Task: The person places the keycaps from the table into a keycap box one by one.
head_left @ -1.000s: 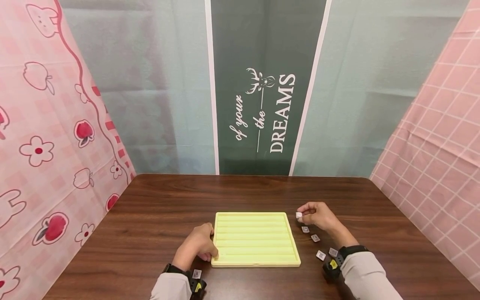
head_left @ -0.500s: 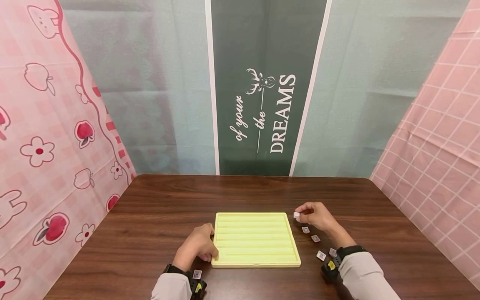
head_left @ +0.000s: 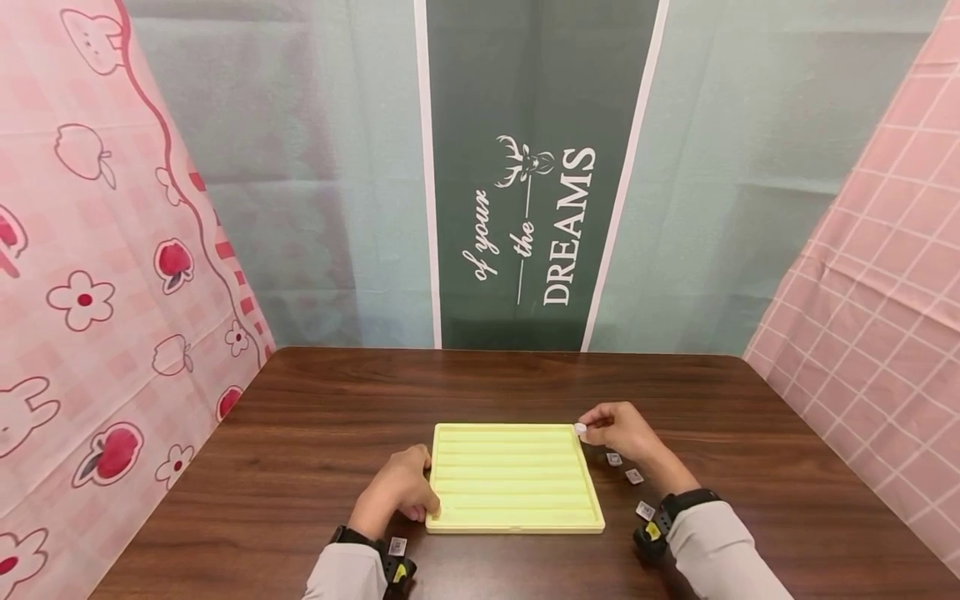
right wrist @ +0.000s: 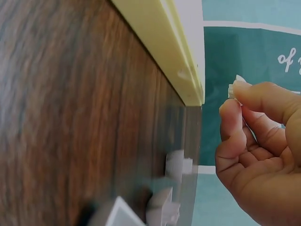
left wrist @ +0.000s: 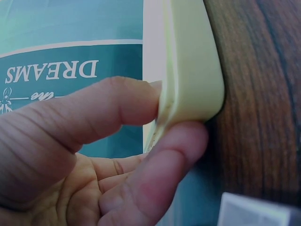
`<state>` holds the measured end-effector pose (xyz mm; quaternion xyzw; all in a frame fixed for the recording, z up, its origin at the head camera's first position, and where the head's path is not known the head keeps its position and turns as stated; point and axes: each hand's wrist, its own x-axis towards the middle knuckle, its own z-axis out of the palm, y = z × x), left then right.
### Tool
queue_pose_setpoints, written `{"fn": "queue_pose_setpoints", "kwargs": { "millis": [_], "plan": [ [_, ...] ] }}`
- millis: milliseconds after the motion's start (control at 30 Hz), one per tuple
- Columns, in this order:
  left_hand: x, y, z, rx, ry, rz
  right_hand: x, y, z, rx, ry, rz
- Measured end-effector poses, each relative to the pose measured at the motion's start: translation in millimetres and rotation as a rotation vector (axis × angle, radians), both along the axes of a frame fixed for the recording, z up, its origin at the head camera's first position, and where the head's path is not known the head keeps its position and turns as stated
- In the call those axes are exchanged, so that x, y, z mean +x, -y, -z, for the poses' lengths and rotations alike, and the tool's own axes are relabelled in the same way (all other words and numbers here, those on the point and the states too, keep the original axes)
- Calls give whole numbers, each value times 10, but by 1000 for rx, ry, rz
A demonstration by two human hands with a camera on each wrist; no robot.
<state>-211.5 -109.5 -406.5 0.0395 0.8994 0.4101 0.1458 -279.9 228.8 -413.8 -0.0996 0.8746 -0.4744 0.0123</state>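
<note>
In the head view a pale yellow tray (head_left: 514, 528) with lengthwise ridges lies on the table. My left hand (head_left: 402, 483) grips its left edge near the front corner; the left wrist view has thumb and a finger (left wrist: 183, 141) on either side of the tray wall (left wrist: 197, 61). At the back right corner, my right hand (head_left: 622, 429) pinches a small white keycap (head_left: 581, 428) between thumb and fingertips. The right wrist view shows that keycap (right wrist: 231, 91) raised beside the tray's corner (right wrist: 181, 75), mostly covered by the fingers.
Several keycaps (head_left: 634, 476) lie on the dark wooden table (head_left: 345, 392) right of the tray, some near my right wrist. Another keycap (head_left: 397, 547) lies beside my left wrist. Patterned cloths hang behind and on both sides.
My right hand has moved left with the keycap, from beside the tray to its back right corner. The left hand keeps its hold on the tray.
</note>
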Motion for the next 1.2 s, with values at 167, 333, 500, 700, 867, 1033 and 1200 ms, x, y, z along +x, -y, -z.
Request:
{"fn": "queue_pose_setpoints", "kwargs": {
  "millis": [167, 333, 500, 700, 867, 1033, 1200],
  "plan": [
    [-6, -8, -4, 2, 5, -1, 15, 67, -11, 12, 7, -9],
    [-10, -12, 6, -4, 8, -1, 12, 111, 4, 33, 2, -27],
    [-10, -18, 15, -8, 4, -6, 3, 139, 20, 25, -22, -56],
    [-1, -20, 15, -7, -5, -6, 2, 188, 28, -11, -12, -89],
    [7, -15, 24, -10, -15, -4, 18, 237, 38, -26, 19, -110],
    [8, -9, 26, -7, -28, 3, 38, 281, 43, -15, 24, -134],
    [8, -7, 26, -3, -25, 7, 43, 340, 29, -32, 31, -149]
  ]
}}
